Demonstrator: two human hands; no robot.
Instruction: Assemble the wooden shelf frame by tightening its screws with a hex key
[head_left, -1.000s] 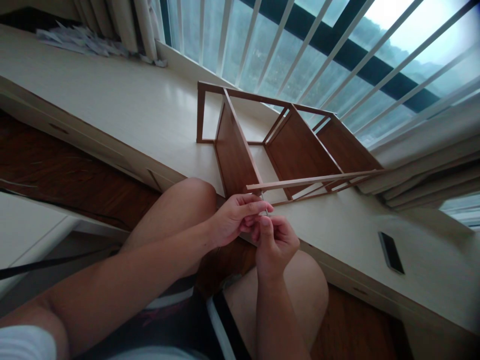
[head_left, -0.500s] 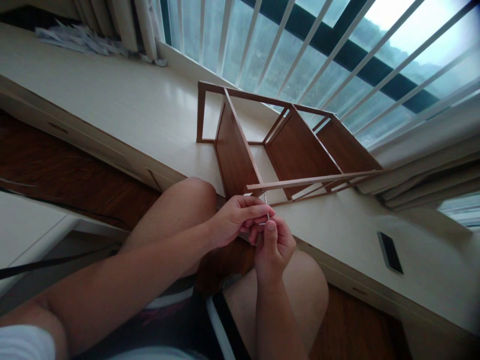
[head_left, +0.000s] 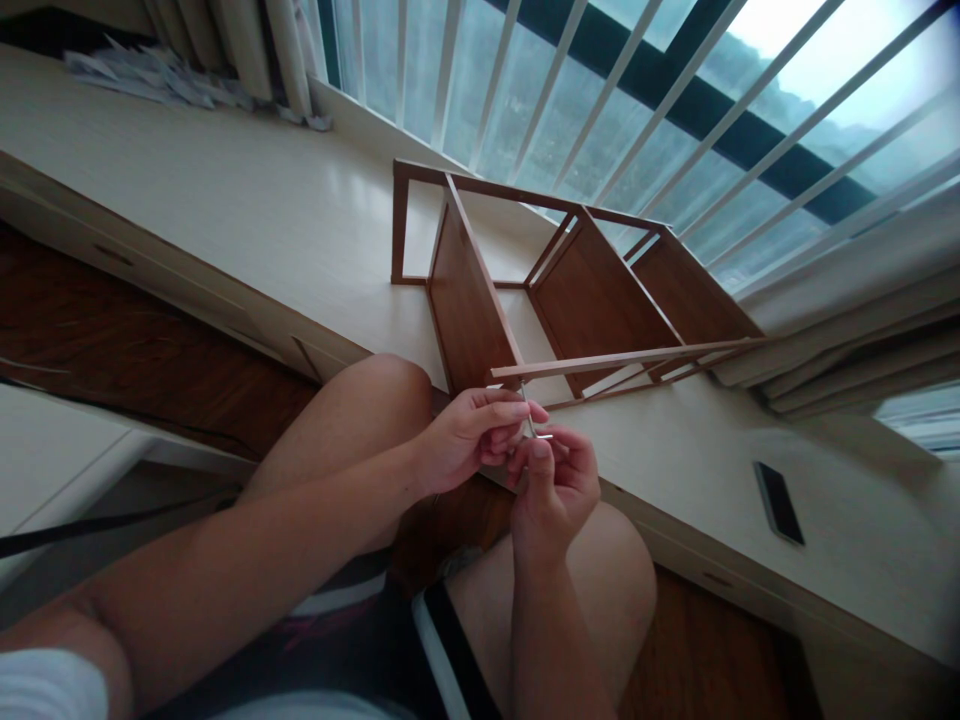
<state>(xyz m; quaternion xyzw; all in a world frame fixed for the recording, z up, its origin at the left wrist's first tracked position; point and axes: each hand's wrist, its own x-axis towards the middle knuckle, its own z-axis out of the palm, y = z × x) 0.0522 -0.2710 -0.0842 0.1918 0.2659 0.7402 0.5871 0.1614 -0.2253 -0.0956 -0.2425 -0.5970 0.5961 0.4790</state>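
Two knees (head_left: 379, 400) are flanking the two hands. The right hand (head_left: 553, 490) is curling its thumb and fingers at the bend of the one key (head_left: 532, 428); whether they are gripping or only touching, I cannot tell. The left hand (head_left: 465, 437) is pinching the shaft between thumb and fingers. The key's short arm is now showing out to the right, unlike half a second ago, so it is apparently being turned. Its far tip is meeting the near end of a rail (head_left: 600, 359); how deep it is sitting is hidden.

Beyond, one shelf (head_left: 466, 290) with three panels (head_left: 600, 290) is lying on the ledge (head_left: 247, 190), not visibly shifting. One phone (head_left: 780, 503) is resting to the right. Farther off, one heap of paper (head_left: 157, 80) is lying left, two curtains (head_left: 847, 300) are hanging, and bars (head_left: 495, 90) are crossing one window.
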